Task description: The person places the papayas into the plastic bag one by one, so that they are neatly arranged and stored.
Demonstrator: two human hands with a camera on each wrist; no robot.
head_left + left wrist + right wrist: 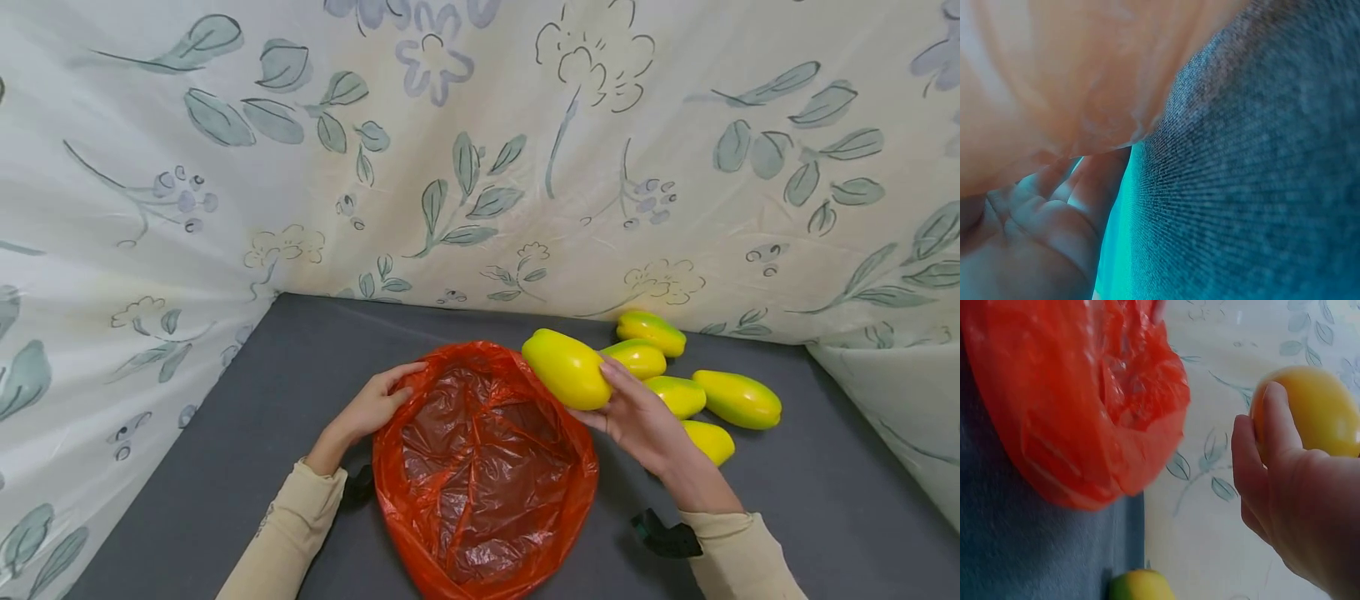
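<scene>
A red plastic bag [487, 467] stands wide open on the dark table, its mouth facing up and its inside showing only crumpled film. My left hand [378, 404] holds the left part of its rim; in the left wrist view the bag's side [1072, 75] covers most of that hand's fingers [1054, 181]. Just above the right part of the rim, my right hand [633, 417] grips a yellow papaya [567, 369], fingers and thumb around its right end. From the right wrist view, the held papaya [1310, 412] is up off the table, beside the bag.
Several more yellow-green papayas lie on the table right of the bag, among them one at the back [651, 333] and one farthest right [737, 400]. A floral cloth [480, 167] hangs behind the table [315, 342] and along its sides.
</scene>
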